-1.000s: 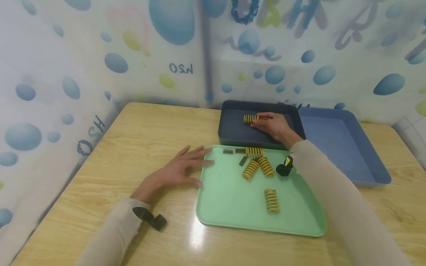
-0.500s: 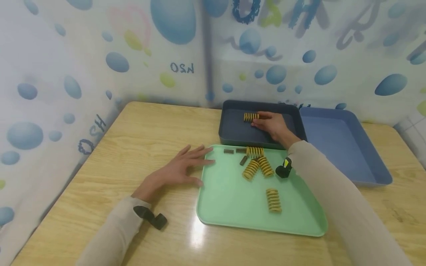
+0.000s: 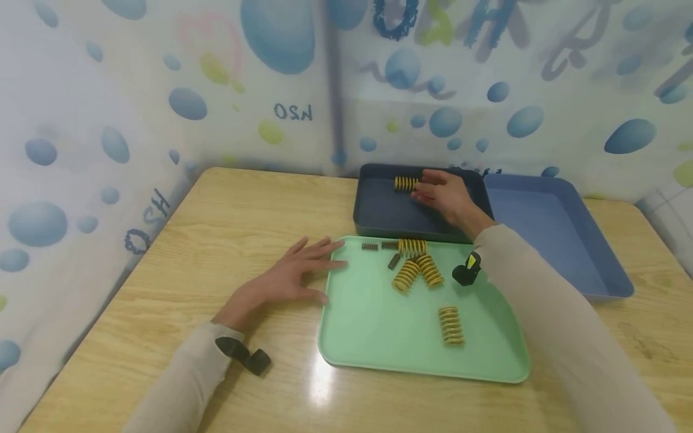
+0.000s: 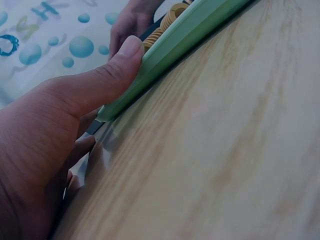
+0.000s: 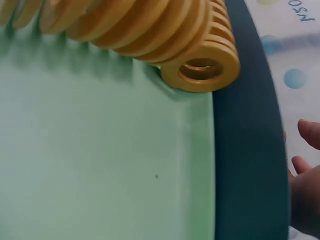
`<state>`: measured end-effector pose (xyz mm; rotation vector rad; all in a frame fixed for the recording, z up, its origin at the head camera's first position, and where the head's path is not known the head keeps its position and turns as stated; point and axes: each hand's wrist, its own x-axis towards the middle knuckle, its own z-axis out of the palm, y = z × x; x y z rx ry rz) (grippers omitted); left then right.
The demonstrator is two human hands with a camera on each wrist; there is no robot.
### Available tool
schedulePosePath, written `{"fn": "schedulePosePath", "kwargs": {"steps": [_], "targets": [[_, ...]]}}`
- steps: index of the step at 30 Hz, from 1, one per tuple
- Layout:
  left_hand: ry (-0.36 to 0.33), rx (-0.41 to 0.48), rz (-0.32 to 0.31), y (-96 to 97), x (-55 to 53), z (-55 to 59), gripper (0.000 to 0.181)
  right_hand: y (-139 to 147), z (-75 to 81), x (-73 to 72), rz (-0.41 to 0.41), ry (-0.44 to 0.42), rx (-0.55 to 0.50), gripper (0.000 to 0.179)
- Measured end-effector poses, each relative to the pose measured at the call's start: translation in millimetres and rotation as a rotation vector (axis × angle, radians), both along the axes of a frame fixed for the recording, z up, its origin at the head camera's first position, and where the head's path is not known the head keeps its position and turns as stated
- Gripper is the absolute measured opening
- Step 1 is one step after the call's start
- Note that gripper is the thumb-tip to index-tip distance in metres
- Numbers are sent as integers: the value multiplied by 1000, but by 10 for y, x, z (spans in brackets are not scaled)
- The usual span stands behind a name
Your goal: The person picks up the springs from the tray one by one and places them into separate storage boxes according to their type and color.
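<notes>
Fingers (image 3: 433, 175) parted — right hand (image 3: 448, 195) beside a yellow spring (image 3: 405, 183), touch unclear.

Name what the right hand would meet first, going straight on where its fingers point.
Likely the yellow spring in the dark tray, just ahead of the right hand; any gap is hard to judge.

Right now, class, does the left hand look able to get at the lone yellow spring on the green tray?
Probably yes: the left hand is at the left edge of the green tray, and only bare tray shows between it and the lone yellow spring; the clustered springs lie farther back.
</notes>
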<state>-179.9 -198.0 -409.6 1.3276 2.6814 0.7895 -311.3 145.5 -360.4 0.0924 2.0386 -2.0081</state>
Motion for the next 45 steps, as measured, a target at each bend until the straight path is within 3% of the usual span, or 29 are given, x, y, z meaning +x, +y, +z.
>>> {"fn": "schedulePosePath", "kwargs": {"steps": [11,17,22,28,32,40,45], "targets": [[-3,7,2,-18,2,-12,74,93,101,165,-3,129,51,51],[3,14,-5,5,-2,1,73,190,178,354,25,198,112,46],[-2,17,-4,21,-5,-1,74,269,243,571,63,199,93,45],[-15,7,2,5,0,3,74,374,277,889,138,154,76,47],[-12,9,3,-6,-2,13,74,452,232,1077,206,126,-19,48],[-25,-2,3,3,-12,-4,75,650,70,1341,324,206,-131,34],[-9,2,-2,9,-6,12,75,743,12,1465,421,180,-33,34]]}}
